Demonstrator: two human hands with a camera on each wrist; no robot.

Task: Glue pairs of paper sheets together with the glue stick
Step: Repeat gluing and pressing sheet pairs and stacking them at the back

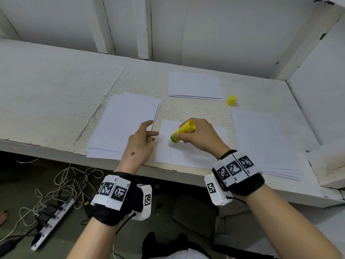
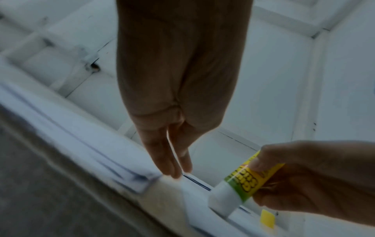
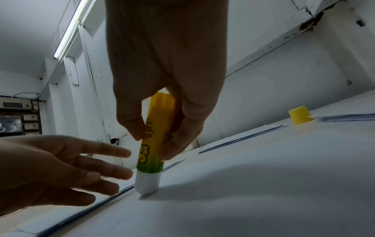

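Observation:
My right hand [image 1: 196, 135] grips an uncapped yellow and green glue stick [image 1: 182, 131], tilted, its white tip pressed on a single white sheet [image 1: 186, 156] at the table's front. The right wrist view shows the glue stick [image 3: 154, 144] pinched between thumb and fingers, tip on the paper. Just left of it, my left hand [image 1: 143, 139] hovers with straight, spread fingers [image 3: 105, 162] at that sheet's left edge and holds nothing. In the left wrist view the left hand's fingers [image 2: 168, 160] point down near the glue stick [image 2: 243, 184].
A stack of white sheets [image 1: 123, 126] lies to the left, another stack [image 1: 267, 141] to the right, and a smaller pile [image 1: 195, 86] at the back. The yellow cap [image 1: 231, 100] stands beside that pile. Cables and a power strip [image 1: 52, 221] lie on the floor.

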